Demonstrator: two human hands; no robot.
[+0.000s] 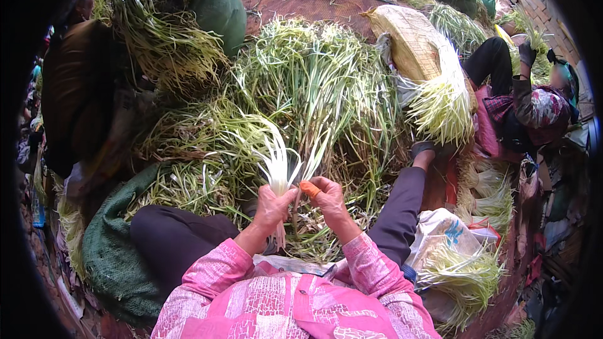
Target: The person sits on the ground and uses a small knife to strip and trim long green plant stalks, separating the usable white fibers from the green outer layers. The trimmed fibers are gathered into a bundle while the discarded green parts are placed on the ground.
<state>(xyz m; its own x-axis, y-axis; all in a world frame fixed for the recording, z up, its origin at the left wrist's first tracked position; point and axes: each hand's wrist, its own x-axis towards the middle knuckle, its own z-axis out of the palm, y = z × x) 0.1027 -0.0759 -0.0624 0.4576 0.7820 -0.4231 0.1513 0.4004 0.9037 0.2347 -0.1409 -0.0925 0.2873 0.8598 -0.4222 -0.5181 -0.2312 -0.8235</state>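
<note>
My left hand (269,208) is closed round a small bunch of pale green-and-white leafy stalks (279,169), leaf ends pointing away from me and reddish-white lower ends hanging below the fist. Close beside it, my right hand (329,200) pinches a single leafy stalk (314,162) between thumb and fingers. An orange cover (310,189) wraps one digit of that hand. Beyond both hands spreads a large heap of long green leafy stalks (320,75), with brownish lower parts nearer me. Loose leaves and trimmings (313,242) lie below the hands, between my legs.
A green woven sack (115,245) lies at left. Pale stalks (459,268) rest on a white sack (438,230) at right. Further off, more stalks (440,108) lie against a yellow woven sack (405,42). A person (532,99) sits at right, one gloved hand raised with stalks. A green bundle (219,14) stands upper left.
</note>
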